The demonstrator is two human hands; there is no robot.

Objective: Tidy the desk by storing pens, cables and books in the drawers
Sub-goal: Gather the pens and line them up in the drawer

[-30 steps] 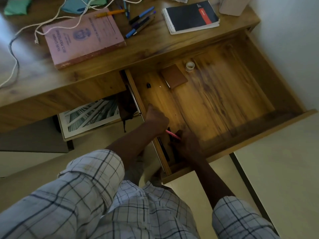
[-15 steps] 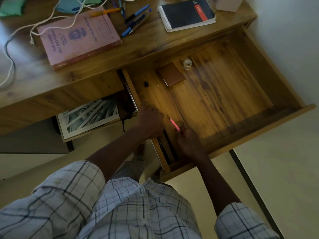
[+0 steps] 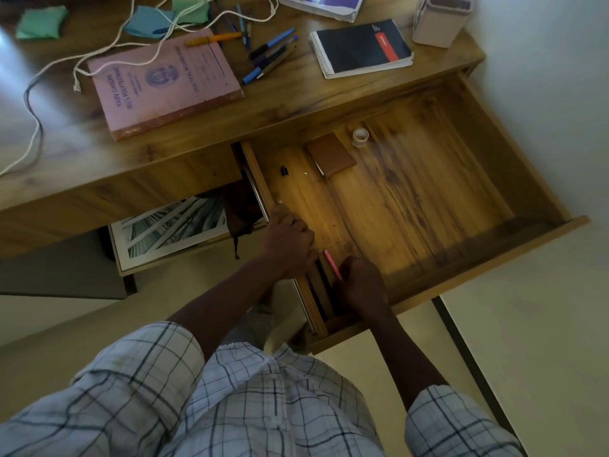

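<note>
In the head view, a wooden drawer [image 3: 494,255] is seen pulled far out from under the bench [image 3: 296,103]. The right hand [image 3: 362,285] is held low in the near left corner of the drawer, and a pink pen [image 3: 331,263] is pinched in its curled fingers; the pen points away from the person, just above the drawer floor. The left hand [image 3: 288,240] is placed over the left side wall of the drawer with its fingers curled downward, but it cannot be told whether something is gripped by it. Between the two hands, some dark pens [image 3: 321,291] are laid along the side wall. Further back in the drawer a brown wallet [image 3: 331,155], a small roll of tape [image 3: 360,136] and a tiny black item [image 3: 284,170] are found. On the bench, a pink book [image 3: 164,82], a black spiral notebook [image 3: 361,47], a group of blue and dark pens [image 3: 270,56], an orange pen [image 3: 214,38] and a white cable [image 3: 99,54] are lying. The cable is draped across the top of the pink book.
</note>
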